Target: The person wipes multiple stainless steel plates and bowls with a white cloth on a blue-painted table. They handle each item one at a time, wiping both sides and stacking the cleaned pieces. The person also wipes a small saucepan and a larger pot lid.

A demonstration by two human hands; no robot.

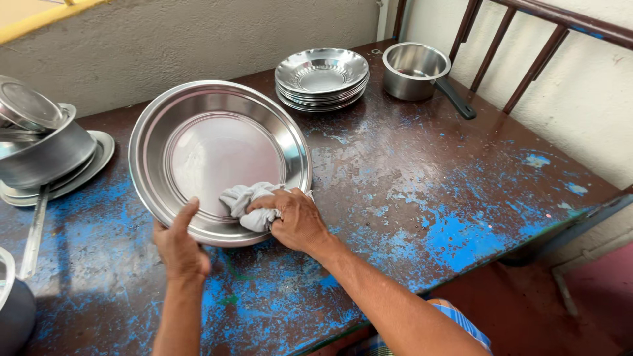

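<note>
Nearest the camera, the left hand (179, 245) grips the near rim of one large steel plate (217, 155), tilting it up off the worn blue-brown table (422, 198), while the right hand (297, 221) presses one bunched white cloth (247, 201) against its inner edge. Thin, stiff and probably slick, the plate seems best held by its rim. Behind it sit one stack of smaller plates (321, 78) and one saucepan (415, 69); left of it, nested pots (43, 142).

Shiny dishes on the old table

A stack of plates (322, 78) and a small pot (417, 69) sit near the table's (422, 191) far edge; more pots (39, 148) crowd its left edge.
</note>
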